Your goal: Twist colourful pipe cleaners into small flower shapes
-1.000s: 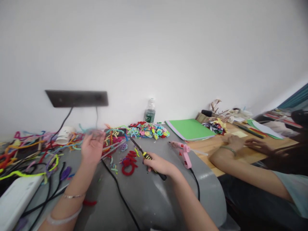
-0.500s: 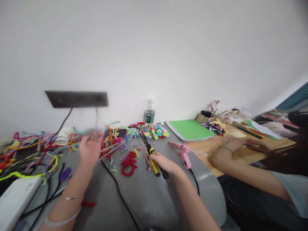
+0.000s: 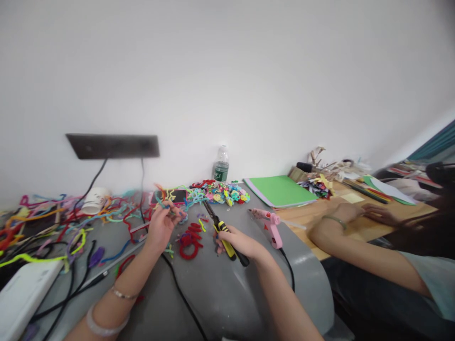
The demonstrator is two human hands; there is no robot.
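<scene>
Head view: what's the right hand (image 3: 232, 240) got?

Pliers (image 3: 223, 227), yellow-and-black handles. Fingers wrapped round the grips, no slack; handles look slightly apart. Jaws point at the table's back edge, close to pale blue fuzzy loops (image 3: 198, 195). Can't tell if they touch.

Why that grip?

My read: handles across the palm let one hand squeeze while the other is free for soft stuff.

Left hand (image 3: 160, 229)?

Over the left half of the grey table (image 3: 209, 293), left of the pliers' tips. Fingers curled, tips near each other, coloured bits showing there. Can't tell if they're pinched or just behind.

Rest of the layout?

Red coil (image 3: 194, 236) lies between the hands, probably there for easy reach. Pink glue gun (image 3: 273, 227) is near the table's right edge, nozzle to back left; cord runs toward the near right corner, presumably clear of both hands. Bottle (image 3: 221, 169) stands upright at the back edge by the wall, likely so forearms don't knock it. Flower pile (image 3: 230, 193) just in front.
</scene>
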